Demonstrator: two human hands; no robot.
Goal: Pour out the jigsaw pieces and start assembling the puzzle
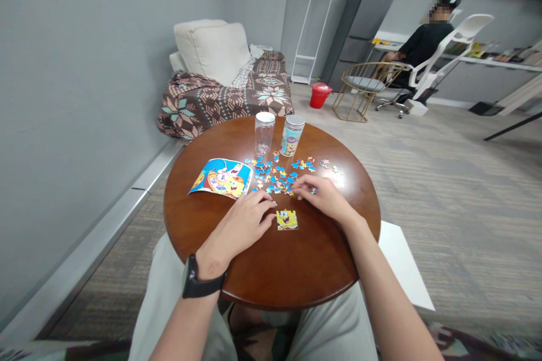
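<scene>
Loose puzzle pieces (262, 170) lie scattered on the table (305, 271), joined section (287, 220) closer in. Probably light, stiffish card, so edge pinches; joints might pop. Left hand (249, 217) loosely curled beside that section, right hand (319, 194) half-curled by the pieces; can't tell if either's gripping anything.

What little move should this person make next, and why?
Perhaps draw one of the loose puzzle pieces toward the joined section with the right hand: that hand is right beside them, and the section's uneven far edge faces them.
</scene>
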